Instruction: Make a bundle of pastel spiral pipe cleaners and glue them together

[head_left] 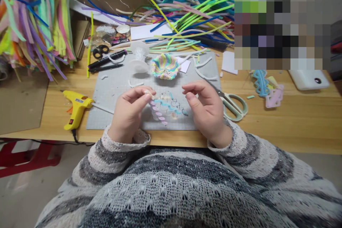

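Centred on the strands over the mat [98, 115], lilac strand [159, 114] and blue strand [171, 106] appear already coiled, lower ends loose, tops meeting at the left hand [130, 108], thumb and forefinger pinched together. The right hand [205, 110], half-curled, fingertips parted, shows nothing held. Mat edge close at six, scissors [236, 107] near at three, glue gun [76, 108] well apart at nine, striped cup-shaped piece [165, 67], seemingly formed, at twelve.

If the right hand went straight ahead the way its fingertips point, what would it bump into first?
Probably the left hand, with the lilac coiled strand at its fingertips. The right hand might brush the light blue wavy strand first; depth is hard to judge.
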Tool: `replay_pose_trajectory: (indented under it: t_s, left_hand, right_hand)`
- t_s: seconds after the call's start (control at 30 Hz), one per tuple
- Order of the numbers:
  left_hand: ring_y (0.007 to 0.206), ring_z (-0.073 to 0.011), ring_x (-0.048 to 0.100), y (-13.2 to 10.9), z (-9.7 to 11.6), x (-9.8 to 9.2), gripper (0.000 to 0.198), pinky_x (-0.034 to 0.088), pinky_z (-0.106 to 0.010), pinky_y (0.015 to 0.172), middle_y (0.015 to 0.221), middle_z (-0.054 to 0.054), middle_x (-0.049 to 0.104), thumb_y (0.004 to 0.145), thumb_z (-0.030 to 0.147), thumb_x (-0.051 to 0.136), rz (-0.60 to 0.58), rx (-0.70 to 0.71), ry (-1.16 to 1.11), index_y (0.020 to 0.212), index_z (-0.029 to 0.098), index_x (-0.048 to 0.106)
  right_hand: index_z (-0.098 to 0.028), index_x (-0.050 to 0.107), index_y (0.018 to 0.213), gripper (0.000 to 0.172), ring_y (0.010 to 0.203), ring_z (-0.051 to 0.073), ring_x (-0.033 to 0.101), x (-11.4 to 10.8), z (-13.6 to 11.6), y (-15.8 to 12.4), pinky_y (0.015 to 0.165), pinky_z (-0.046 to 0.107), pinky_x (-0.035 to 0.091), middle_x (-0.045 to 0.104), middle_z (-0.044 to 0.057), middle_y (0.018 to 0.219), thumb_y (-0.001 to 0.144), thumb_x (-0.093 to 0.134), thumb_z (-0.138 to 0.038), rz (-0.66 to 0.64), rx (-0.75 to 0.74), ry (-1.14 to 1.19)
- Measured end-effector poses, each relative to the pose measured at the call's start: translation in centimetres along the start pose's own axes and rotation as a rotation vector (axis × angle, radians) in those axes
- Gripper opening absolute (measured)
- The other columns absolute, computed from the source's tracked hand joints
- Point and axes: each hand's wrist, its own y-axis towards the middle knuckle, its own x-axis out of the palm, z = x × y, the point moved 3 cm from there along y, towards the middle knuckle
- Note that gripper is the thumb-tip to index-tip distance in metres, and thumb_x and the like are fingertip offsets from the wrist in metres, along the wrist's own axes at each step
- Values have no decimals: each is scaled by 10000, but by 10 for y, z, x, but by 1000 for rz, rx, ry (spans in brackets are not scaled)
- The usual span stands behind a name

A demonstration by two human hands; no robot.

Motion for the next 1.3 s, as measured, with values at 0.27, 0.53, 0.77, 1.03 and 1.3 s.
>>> replay_pose_trajectory:
  t_s: [0.27,0.53,0.77,1.03,1.3]
  left_hand:
    - [710,-118,534,7,17,-9,117,462,-260,634,788,-21,553,669,278,829,-181,236,-75,676,220,728]
    - [695,-156,539,7,22,-11,178,465,-317,628,696,-23,511,667,388,828,-383,404,34,639,247,723]
    - [711,-120,513,9,21,-11,150,452,-258,663,734,0,526,686,377,813,-29,431,69,690,262,717]
    - [740,-141,517,8,16,-10,140,463,-286,682,764,-9,532,686,388,806,59,431,111,706,282,716]
    - [761,-143,534,2,16,-9,68,462,-287,699,771,-7,551,744,318,770,138,566,267,763,280,717]
  right_hand:
    - [-219,632,896,107,788,131,537,6,12,-3,739,311,430,598,-6,847,915,528,-238,-67,169,175]
    - [-223,619,895,98,751,123,532,5,13,-3,715,298,444,590,-14,817,914,526,-244,-18,178,170]
    - [-201,641,798,164,811,146,580,8,-1,-2,773,335,453,603,18,826,913,537,-257,-267,-76,60]
    - [-212,669,977,167,798,139,580,21,11,-6,729,312,469,642,19,864,848,648,-316,-330,108,136]
    - [-195,656,840,138,760,108,568,23,13,-8,714,280,462,651,-6,814,788,714,-308,-345,410,428]
